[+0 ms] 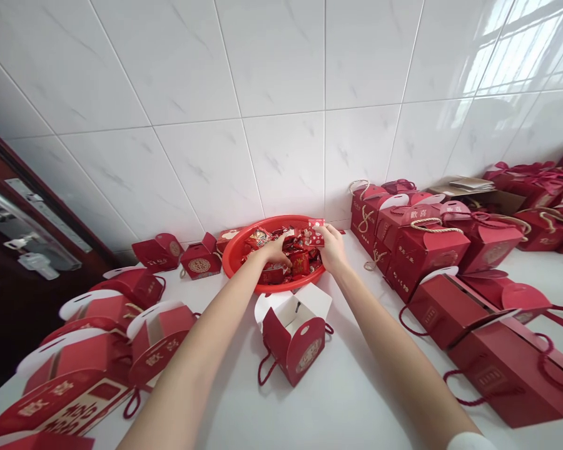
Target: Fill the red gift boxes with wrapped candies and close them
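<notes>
A red plastic basket (228, 251) full of wrapped sweets (300, 264) stands against the tiled wall. My left hand (276, 253) reaches down among the sweets, its fingers curled and partly hidden; what they hold, if anything, cannot be made out. At the basket's right rim, my right hand (331, 245) grips a red packet with white dots (315, 233). In front of the basket, between my forearms, sits an open red gift box (294, 344) with its flaps up, a white inside and dark red cord handles.
Red gift boxes (417, 256) crowd the right side, some with rope handles. More boxes (94, 350) stand on the left. A door with keys (37, 262) in its lock is at the far left. The white table (281, 419) meets the tiled wall.
</notes>
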### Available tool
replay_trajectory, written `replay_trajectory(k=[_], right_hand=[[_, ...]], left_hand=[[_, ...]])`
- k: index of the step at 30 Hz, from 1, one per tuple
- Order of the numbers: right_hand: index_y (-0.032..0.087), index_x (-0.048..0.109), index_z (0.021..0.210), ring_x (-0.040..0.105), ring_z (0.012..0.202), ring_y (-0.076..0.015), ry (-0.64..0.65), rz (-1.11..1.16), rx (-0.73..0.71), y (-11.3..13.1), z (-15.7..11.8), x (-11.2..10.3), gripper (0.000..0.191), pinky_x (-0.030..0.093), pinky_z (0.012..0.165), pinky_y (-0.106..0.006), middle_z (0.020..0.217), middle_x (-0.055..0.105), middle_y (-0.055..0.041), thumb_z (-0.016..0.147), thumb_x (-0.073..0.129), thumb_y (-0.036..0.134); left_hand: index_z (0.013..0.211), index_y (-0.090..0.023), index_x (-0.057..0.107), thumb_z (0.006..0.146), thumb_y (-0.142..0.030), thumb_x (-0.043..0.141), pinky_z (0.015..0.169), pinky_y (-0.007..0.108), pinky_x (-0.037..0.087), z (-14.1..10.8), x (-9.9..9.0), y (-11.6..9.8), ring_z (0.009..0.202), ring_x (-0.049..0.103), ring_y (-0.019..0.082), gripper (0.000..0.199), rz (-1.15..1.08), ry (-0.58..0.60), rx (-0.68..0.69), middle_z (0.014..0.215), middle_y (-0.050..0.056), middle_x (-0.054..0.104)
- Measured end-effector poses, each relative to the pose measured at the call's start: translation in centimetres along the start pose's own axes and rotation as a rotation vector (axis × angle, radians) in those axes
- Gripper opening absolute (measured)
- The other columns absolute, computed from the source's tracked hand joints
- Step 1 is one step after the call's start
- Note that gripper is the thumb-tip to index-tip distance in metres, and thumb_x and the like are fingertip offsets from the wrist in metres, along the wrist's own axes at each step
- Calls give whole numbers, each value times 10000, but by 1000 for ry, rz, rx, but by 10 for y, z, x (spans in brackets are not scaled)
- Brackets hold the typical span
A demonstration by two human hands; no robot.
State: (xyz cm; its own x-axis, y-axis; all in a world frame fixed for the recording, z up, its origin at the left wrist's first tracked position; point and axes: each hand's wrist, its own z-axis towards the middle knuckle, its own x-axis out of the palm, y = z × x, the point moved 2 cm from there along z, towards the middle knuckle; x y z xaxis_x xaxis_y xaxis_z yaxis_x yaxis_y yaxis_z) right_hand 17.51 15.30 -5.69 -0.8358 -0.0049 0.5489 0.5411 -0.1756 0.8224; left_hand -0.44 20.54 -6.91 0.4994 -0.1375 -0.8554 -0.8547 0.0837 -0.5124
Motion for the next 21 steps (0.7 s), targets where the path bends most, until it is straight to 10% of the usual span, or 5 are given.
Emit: replay_trajectory(k=[10,21], right_hand=[[227,546,682,610,593,-156,29,12,17,1,-2,1,219,476,595,-285,601,668,28,606,704,357],[215,613,705,643,671,-184,51,-35,8,-1,0,-1,180,507,676,-317,652,682,8,642,699,360]], left_hand=[[1205,-252,699,562,-184,782,987,367,497,-4,-13,1,1176,650,328,652,-188,58,117,1250,59,728],[1278,-231,665,682,-312,701,1043,376,476,-26,-28,-12,1254,599,293,603,-574,5,216,1364,62,660]])
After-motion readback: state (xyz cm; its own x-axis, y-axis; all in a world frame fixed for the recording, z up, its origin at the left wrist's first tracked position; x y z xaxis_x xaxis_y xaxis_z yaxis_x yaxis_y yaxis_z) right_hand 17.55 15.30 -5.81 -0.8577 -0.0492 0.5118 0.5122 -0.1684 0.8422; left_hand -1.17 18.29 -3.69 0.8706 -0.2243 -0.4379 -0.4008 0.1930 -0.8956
